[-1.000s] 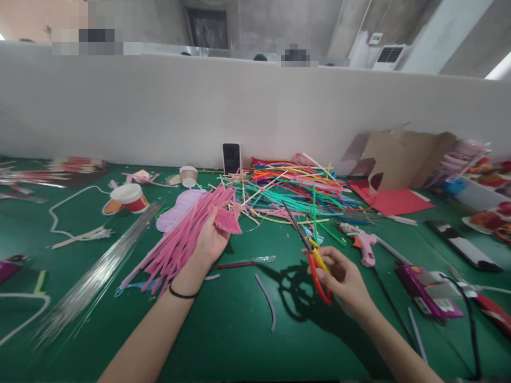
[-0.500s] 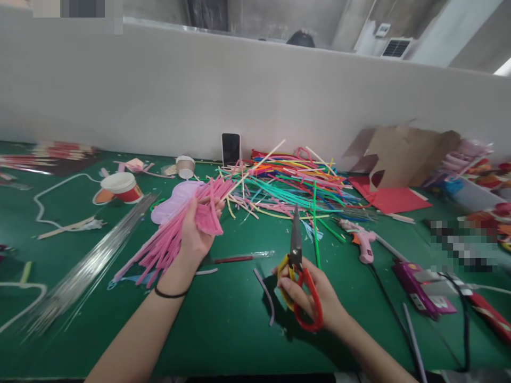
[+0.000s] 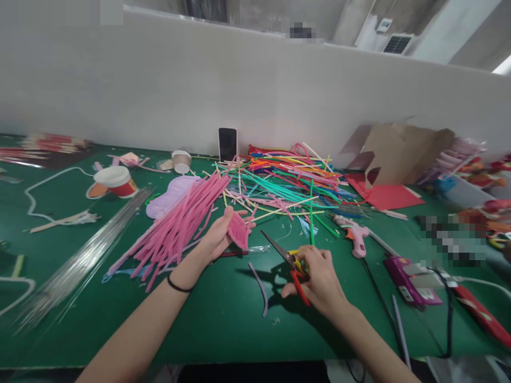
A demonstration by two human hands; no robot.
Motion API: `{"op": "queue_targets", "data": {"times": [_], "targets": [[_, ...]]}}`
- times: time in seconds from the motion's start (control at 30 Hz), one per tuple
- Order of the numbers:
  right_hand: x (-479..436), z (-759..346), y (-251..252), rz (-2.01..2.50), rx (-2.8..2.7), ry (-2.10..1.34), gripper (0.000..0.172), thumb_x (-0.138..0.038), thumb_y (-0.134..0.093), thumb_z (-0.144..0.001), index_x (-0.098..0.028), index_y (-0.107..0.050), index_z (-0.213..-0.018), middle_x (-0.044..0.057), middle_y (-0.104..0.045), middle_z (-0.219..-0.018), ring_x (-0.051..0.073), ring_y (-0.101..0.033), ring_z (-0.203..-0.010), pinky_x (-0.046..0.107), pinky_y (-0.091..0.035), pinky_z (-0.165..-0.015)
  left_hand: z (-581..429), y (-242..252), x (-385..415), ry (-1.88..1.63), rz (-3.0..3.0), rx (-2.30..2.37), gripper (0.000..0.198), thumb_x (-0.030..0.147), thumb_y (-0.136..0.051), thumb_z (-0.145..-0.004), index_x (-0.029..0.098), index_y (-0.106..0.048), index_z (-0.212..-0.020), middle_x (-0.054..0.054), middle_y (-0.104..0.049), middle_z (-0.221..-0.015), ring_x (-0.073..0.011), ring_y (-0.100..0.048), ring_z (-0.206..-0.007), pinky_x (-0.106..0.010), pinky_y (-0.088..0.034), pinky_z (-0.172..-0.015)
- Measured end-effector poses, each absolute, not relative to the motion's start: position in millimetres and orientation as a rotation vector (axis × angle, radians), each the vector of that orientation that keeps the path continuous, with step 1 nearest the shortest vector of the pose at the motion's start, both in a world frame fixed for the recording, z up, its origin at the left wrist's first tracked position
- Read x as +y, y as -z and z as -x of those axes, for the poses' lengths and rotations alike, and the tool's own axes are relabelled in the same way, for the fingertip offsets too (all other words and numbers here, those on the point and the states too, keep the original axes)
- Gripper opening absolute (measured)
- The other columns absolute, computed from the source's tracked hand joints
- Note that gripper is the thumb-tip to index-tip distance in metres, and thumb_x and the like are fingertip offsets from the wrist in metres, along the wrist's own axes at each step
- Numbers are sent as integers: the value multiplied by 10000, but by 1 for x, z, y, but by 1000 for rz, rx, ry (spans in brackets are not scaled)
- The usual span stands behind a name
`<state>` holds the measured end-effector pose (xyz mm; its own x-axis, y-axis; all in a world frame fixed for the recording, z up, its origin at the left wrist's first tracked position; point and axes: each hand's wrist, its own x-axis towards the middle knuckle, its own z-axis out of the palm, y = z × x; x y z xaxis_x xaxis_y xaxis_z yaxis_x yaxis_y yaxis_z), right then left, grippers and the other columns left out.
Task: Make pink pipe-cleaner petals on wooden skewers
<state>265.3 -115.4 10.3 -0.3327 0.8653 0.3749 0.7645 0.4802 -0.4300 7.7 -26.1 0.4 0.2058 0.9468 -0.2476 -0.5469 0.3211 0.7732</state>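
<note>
A small pink fuzzy piece [image 3: 238, 231] rests in the fingers of my left hand [image 3: 219, 234], right of a large bundle of pink pipe cleaners [image 3: 179, 218] lying on the green table [image 3: 223, 330]. My right hand [image 3: 319, 276] grips scissors [image 3: 285, 255] with yellow and red handles, the blades pointing up and left toward the pink piece without touching it. Below the blades a short purple stem [image 3: 259, 290] lies on the table. Between my hands and behind them is a thin pale stick [image 3: 283, 209].
Behind are a phone [image 3: 228, 144] and a heap of coloured pipe cleaners [image 3: 287, 181]. On the right lie a pink glue gun [image 3: 357, 236], a purple box [image 3: 411, 284] and cables. Paper cup [image 3: 116, 181] and clear rods [image 3: 91, 252] are on the left.
My left hand has moved right, off the pink bundle, with the small pink piece. The scissors have tilted from upright toward the left. The pale stick now lies farther right and lower.
</note>
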Motion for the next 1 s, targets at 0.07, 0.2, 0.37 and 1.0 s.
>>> {"op": "queue_targets", "data": {"times": [0.07,0.2,0.37,1.0], "targets": [[-113,-268,-5,1363,-2213,-204,418,-528,-673,-769,-197,-460,-911,85,-623,-922,247,-583,-830,384,-365,-752,-6,-1,-25,-1152,-546,797,411,408,-435,-960,67,-624,-1089,-226,-675,-1145,-267,-711,-930,-350,-598,-762],[-111,-270,1,1398,-2250,-159,368,-510,-596,-837,-193,-451,-954,103,-626,-952,255,-586,-844,389,-353,-767,-1,-2,-23,-1257,-470,784,332,314,-437,-971,53,-614,-1075,-226,-679,-1132,-257,-691,-997,-319,-584,-808],[-111,-265,-3,1427,-2302,-163,401,-520,-541,-869,-173,-445,-1046,138,-611,-1034,282,-576,-959,421,-339,-838,0,1,-23,-1272,-468,784,292,277,-424,-974,79,-614,-1075,-203,-670,-1166,-268,-682,-1018,-356,-580,-825],[-86,-248,-1,1451,-2423,161,457,-597,-567,-824,-168,-660,-948,119,-679,-907,299,-536,-1001,461,-323,-965,-3,-4,-27,-1184,-382,676,313,250,-390,-978,105,-634,-1110,-165,-698,-1103,-237,-672,-1014,-400,-539,-899]]}}
